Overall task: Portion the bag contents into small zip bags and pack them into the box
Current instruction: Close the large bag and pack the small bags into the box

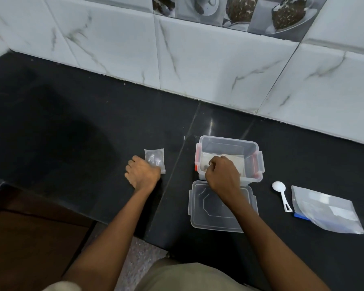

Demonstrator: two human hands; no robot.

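Note:
A clear plastic box (229, 143) with red latches stands open on the black counter. My right hand (221, 172) reaches down into it, fingers curled on a small filled zip bag (233, 159) lying on the box floor. My left hand (142, 173) rests on the counter to the left and grips the near edge of a small clear zip bag (155, 159). The large zip bag (326, 208) with a blue strip lies flat at the right, and a white plastic spoon (281, 194) lies beside it.
The box's clear lid (200, 208) lies flat on the counter just in front of the box, under my right forearm. A tiled wall (198, 66) runs behind the counter. The counter's front edge (118, 225) steps back at the lower left.

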